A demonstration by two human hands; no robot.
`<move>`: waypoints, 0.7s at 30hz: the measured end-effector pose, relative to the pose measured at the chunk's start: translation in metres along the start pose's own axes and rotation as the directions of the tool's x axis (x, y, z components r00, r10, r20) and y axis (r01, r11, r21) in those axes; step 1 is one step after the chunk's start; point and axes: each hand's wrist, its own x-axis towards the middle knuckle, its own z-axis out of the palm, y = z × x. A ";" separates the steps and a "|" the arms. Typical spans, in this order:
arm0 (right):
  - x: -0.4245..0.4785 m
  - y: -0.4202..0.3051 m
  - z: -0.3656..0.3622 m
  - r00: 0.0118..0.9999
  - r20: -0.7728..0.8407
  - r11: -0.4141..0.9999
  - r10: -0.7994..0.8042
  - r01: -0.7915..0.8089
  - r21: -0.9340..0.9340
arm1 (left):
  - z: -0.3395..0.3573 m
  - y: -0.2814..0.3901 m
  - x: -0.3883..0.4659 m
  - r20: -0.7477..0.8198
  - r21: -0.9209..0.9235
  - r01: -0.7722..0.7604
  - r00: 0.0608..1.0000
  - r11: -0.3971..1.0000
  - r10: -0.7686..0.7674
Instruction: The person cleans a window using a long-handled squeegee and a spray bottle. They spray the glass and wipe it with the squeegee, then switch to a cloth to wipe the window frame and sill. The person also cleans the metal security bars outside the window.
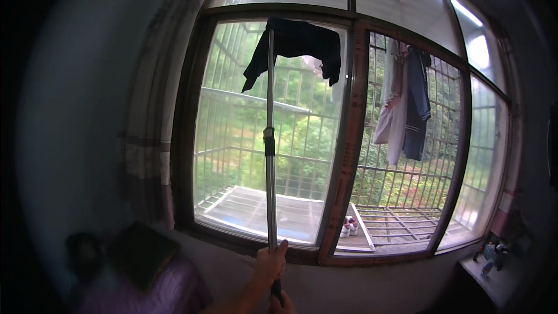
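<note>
Both my hands grip a metal telescopic pole (270,183) that stands nearly upright before the left window pane. My left hand (268,264) is wrapped around its lower part, thumb pointing up. Below it, at the bottom rim of the picture, my right hand (282,304) holds the dark handle (276,288). A dark cloth (301,39) drapes over the top of the pole, its ends hanging down on both sides against the glass pane (244,139). A black clamp (270,146) sits midway along the pole.
Clothes (405,104) hang outside the right window opening, inside a metal bar cage (401,183). Shoes (349,226) stand on a board beyond the sill. A curtain (146,148) hangs at left above a purple cover (178,283). Small bottles (489,253) stand on a surface at right.
</note>
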 end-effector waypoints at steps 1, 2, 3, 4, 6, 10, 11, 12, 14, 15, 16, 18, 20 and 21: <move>0.010 0.021 -0.002 0.990 -0.082 0.988 -0.111 0.102 -0.113 | 0.004 0.005 0.004 0.037 -0.017 0.002 0.999 1.000 -0.001; 0.005 0.014 0.000 0.998 -0.049 0.998 -0.032 0.029 -0.063 | 0.002 0.013 0.008 0.048 0.010 0.007 0.999 1.000 -0.008; 0.001 -0.011 0.001 0.999 -0.012 0.999 0.044 -0.044 -0.018 | 0.002 0.021 0.011 0.060 0.034 0.010 0.998 0.999 -0.012; -0.003 -0.037 0.003 0.993 0.035 0.993 0.111 -0.112 0.026 | 0.002 0.031 0.013 0.069 0.058 0.003 0.998 0.998 -0.007; -0.014 -0.090 0.015 0.998 0.003 0.993 0.058 -0.057 -0.100 | 0.001 0.039 0.031 0.077 -0.065 -0.166 0.982 0.984 0.170; -0.037 -0.097 0.011 0.994 -0.068 0.945 0.087 -0.104 -0.309 | 0.013 0.080 0.031 0.128 -0.067 -0.418 0.897 0.906 0.423; -0.043 -0.088 0.009 0.996 -0.075 0.941 0.055 -0.076 -0.329 | 0.013 0.078 0.031 0.169 0.034 -0.388 0.911 0.921 0.377; -0.052 -0.082 0.011 0.997 -0.071 0.941 0.026 -0.048 -0.334 | 0.015 0.070 0.025 0.091 0.132 -0.388 0.921 0.912 0.378; -0.068 -0.077 0.005 0.993 0.000 0.953 0.118 -0.113 -0.280 | 0.018 0.049 0.012 -0.024 0.266 -0.341 0.933 0.902 0.360; -0.076 -0.061 0.002 0.997 0.002 0.937 0.075 -0.070 -0.343 | 0.017 0.035 0.004 -0.060 0.309 -0.301 0.941 0.902 0.334; -0.085 -0.035 0.001 1.000 0.016 0.915 0.026 -0.017 -0.402 | 0.013 0.025 -0.007 -0.102 0.353 -0.266 0.942 0.897 0.320; -0.112 -0.003 0.004 0.997 0.075 0.950 0.010 0.014 -0.311 | -0.014 -0.015 -0.013 -0.153 0.529 -0.259 0.907 0.808 0.391; -0.144 0.049 -0.004 0.999 0.016 0.934 0.040 -0.032 -0.357 | -0.021 -0.047 -0.039 -0.159 0.641 -0.211 0.904 0.738 0.397; -0.159 0.070 -0.009 0.998 -0.021 0.921 0.056 -0.060 -0.385 | -0.016 -0.056 -0.063 -0.153 0.673 -0.178 0.916 0.718 0.370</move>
